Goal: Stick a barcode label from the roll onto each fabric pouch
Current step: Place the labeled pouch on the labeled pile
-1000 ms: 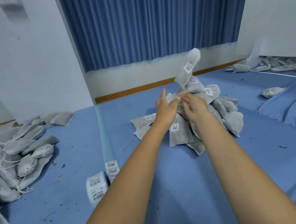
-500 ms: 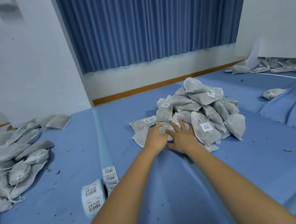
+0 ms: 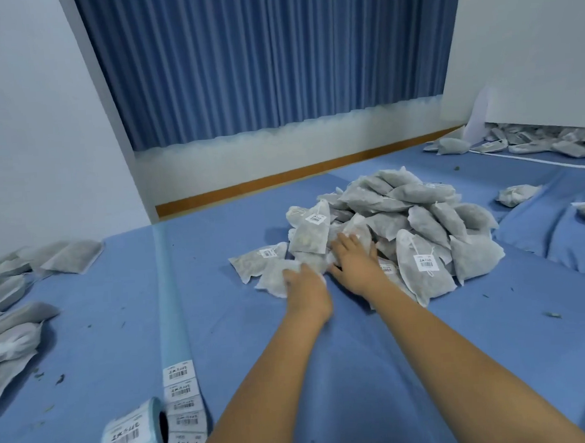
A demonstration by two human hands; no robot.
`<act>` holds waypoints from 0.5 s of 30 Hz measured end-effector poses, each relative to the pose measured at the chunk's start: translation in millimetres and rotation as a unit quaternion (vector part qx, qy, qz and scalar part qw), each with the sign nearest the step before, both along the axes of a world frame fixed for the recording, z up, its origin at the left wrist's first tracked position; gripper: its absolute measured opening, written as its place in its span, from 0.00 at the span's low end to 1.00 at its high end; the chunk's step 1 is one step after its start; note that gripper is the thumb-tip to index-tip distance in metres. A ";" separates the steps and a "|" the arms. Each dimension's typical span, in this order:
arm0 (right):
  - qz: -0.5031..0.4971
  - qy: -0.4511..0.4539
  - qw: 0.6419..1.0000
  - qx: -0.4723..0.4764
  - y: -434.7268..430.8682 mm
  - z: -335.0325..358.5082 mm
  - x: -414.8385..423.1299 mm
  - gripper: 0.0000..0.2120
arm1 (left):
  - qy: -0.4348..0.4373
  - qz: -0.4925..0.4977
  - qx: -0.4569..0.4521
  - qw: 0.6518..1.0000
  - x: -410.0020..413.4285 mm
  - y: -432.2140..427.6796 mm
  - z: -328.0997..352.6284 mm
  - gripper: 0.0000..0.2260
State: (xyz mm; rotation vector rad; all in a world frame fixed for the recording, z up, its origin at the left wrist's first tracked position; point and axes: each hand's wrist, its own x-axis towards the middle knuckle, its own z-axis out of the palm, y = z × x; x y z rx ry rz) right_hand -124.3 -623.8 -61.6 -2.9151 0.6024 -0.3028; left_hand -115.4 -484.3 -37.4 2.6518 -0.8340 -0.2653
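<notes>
A heap of grey fabric pouches [image 3: 420, 221] lies on the blue sheet, several showing white barcode labels. My left hand [image 3: 304, 288] is at the heap's near left edge, fingers curled over a flat pouch [image 3: 270, 280]. My right hand [image 3: 354, 262] rests beside it with fingers spread straight on the pouches. The label roll [image 3: 133, 436] stands at the lower left. Its strip of labels [image 3: 181, 396] runs away from me, and the bare backing strip [image 3: 168, 278] continues beyond.
More grey pouches [image 3: 7, 304] without visible labels are spread along the left edge. Another batch of pouches [image 3: 534, 141] lies at the far right under a white panel, with a single pouch [image 3: 516, 194] nearer. Blue curtain and wall stand behind.
A labelled pouch that was in the air one second ago has landed on the heap. Both hands have dropped from chest height to the heap's near edge.
</notes>
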 end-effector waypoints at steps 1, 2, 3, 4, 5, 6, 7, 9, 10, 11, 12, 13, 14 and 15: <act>-0.001 -0.015 1.000 0.006 3.7 -3.5 -1.6 0.27 | 0.042 -0.050 -0.104 0.992 -4.9 -3.6 5.1 0.23; -0.010 -0.037 0.999 0.015 5.8 -5.0 -2.8 0.26 | 0.069 -0.075 -0.180 0.978 -7.2 -5.2 7.9 0.22; -0.029 -0.068 0.997 0.024 6.5 -4.5 -4.7 0.26 | 0.063 -0.072 -0.225 0.970 -5.8 -6.1 8.8 0.21; -0.051 -0.111 0.992 0.028 7.2 -3.1 -7.1 0.25 | 0.025 -0.041 -0.233 0.971 -1.4 -5.6 8.7 0.19; -0.058 -0.159 0.985 0.023 9.4 -1.8 -9.4 0.23 | -0.027 0.019 -0.218 0.975 3.9 -3.0 7.0 0.18; -0.032 -0.199 0.979 0.009 12.5 -1.0 -10.6 0.21 | -0.073 0.088 -0.182 0.977 9.3 0.8 4.0 0.17; 0.031 -0.213 0.977 -0.002 17.0 -1.0 -10.8 0.20 | -0.061 0.129 -0.171 0.975 13.5 4.3 1.5 0.16; 0.168 -0.152 0.974 0.001 28.0 -8.2 -10.4 0.18 | 0.058 0.071 -0.247 0.965 16.1 7.0 2.5 0.16; 0.190 -0.102 0.976 0.002 31.2 -14.5 -9.9 0.18 | 0.109 0.033 -0.274 0.955 14.2 8.8 5.5 0.18; 0.171 -0.064 0.983 -0.006 29.6 -20.0 -8.5 0.18 | 0.128 0.016 -0.290 0.948 13.0 12.3 8.0 0.20; 0.125 -0.034 0.991 -0.017 26.6 -22.8 -7.2 0.20 | 0.119 0.010 -0.294 0.948 14.0 17.3 11.4 0.21; 0.073 -0.010 0.997 -0.027 24.6 -22.9 -5.7 0.21 | 0.106 -0.001 -0.287 0.952 14.6 22.1 15.5 0.20; 0.033 0.009 0.999 -0.031 25.2 -20.8 -3.3 0.23 | 0.099 -0.022 -0.271 0.957 14.8 27.7 19.2 0.19; 0.005 0.020 0.999 -0.030 29.8 -16.9 0.1 0.23 | 0.094 -0.041 -0.255 0.962 14.5 34.2 22.5 0.17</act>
